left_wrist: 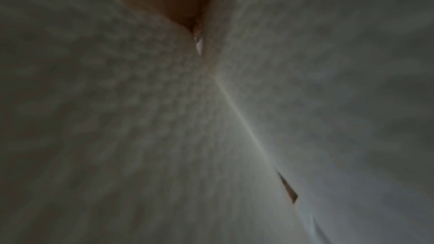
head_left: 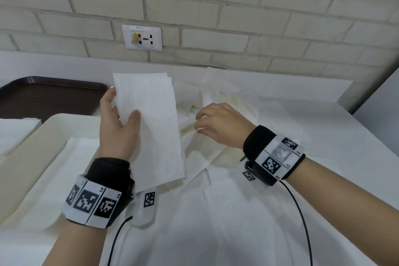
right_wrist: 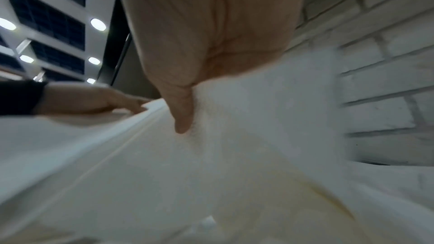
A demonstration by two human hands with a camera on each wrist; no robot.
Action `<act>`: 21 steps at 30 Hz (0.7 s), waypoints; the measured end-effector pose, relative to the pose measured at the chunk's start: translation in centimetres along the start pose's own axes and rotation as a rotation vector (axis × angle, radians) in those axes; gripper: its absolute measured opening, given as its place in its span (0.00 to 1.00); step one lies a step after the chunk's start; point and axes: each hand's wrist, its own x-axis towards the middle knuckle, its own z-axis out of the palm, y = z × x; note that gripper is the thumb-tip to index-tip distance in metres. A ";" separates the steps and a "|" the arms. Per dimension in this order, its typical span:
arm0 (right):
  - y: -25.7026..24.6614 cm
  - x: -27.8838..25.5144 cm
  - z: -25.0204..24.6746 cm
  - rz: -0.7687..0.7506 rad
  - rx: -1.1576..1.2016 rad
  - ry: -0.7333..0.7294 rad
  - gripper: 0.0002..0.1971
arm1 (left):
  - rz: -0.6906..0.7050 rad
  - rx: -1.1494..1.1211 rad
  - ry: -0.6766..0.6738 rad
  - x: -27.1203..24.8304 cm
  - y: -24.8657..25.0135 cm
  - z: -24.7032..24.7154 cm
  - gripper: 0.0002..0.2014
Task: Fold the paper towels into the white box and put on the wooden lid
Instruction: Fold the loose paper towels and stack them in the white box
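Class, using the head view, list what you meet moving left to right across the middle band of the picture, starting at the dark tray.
Brown tray → left hand → folded paper towel it holds → right hand on the pile of loose paper towels.

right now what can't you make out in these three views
- Wooden lid: in no view.
- White box: head view, cut off by the left edge and covered by the left hand; its contents are unclear.
- Left wrist view: dark and blurred, filled by the folded white paper towel.
- Right hand: fingertips hidden in the head view; the right wrist view is blurred, so its grip on the loose towel pile is unclear.
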 end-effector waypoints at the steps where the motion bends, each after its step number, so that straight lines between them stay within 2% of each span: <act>1: 0.2 0.2 -0.5 0.015 0.047 0.045 0.12 | -0.009 0.001 0.003 0.0 -0.1 -0.1 0.28; 6: 1.4 0.5 -3.6 0.125 0.303 0.272 0.11 | -0.037 0.020 0.021 0.4 -1.2 -0.4 0.30; 8: 1.8 0.3 -5.1 0.221 0.432 0.341 0.10 | -0.020 0.018 0.017 0.3 -1.4 -0.3 0.33; 12: 2.1 0.2 -7.4 0.383 0.836 0.455 0.08 | 0.018 0.034 -0.011 0.2 -1.4 0.2 0.35; 17: 1.0 0.1 -7.4 0.507 1.188 0.419 0.06 | 0.005 0.075 -0.070 -0.1 -1.0 1.9 0.22; 21: -0.8 0.5 -5.4 0.613 1.306 0.362 0.11 | -0.041 -0.110 -0.090 -1.1 0.7 3.6 0.16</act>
